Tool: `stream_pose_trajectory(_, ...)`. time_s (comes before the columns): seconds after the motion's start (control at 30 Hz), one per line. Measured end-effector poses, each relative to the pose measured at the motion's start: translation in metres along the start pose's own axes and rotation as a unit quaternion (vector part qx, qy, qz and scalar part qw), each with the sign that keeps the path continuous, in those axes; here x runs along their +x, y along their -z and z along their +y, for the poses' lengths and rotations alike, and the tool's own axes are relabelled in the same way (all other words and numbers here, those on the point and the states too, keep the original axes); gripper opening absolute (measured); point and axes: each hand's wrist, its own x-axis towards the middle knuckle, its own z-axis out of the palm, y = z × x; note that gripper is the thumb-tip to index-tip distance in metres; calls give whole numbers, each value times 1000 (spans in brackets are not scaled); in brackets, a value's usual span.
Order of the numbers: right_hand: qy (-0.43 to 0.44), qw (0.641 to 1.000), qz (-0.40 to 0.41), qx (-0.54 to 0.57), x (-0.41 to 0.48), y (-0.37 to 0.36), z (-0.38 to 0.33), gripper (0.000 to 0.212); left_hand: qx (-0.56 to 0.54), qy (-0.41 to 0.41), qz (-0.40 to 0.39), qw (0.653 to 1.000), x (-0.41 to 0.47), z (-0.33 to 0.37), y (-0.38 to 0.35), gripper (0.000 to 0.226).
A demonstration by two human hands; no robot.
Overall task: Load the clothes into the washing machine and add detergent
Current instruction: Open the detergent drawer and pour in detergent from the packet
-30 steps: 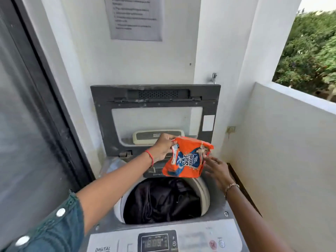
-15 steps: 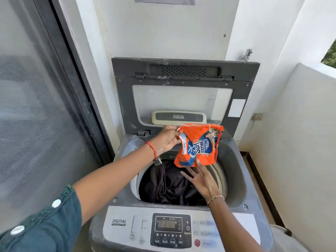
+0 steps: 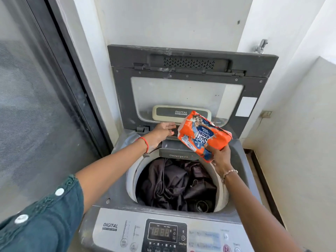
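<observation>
The right hand (image 3: 220, 157) grips the orange detergent pack (image 3: 203, 133) by its lower end, tilted over the detergent drawer (image 3: 178, 154) at the back edge of the washing machine (image 3: 116, 193). The left hand (image 3: 162, 132), fingers (image 3: 170, 126) straight, reaches just left of the pack under the raised lid (image 3: 181, 70). Dark clothes (image 3: 178, 184) lie in the drum.

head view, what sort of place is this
Probably a home laundry corner on a balcony: a top-load washer with dark clothes inside stands against the wall near a tap, with a mesh sliding door on one side and a low wall on the other.
</observation>
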Motion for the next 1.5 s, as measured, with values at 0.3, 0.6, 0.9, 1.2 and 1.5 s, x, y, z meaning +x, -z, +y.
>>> stream_pose_trajectory(0.3,71,977,-34,-201,25,5,-18,50,37,29,-18,999,17,-7,-6,47)
stream_pose_trajectory(0.6,85,966,-47,-240,34,4,-21,44,4,40,-26,999,25,-11,-13,44)
stream_pose_trajectory(0.9,75,972,-24,-223,39,0,-20,40,3,50,-27,998,31,-18,-12,44)
stream_pose_trajectory(1.2,65,975,-18,-213,39,3,-15,40,11,53,-17,998,31,-25,-8,42)
stream_pose_trajectory(1.5,-32,999,-8,25,35,17,-12,52,-14,58,-6,998,25,-23,-12,44)
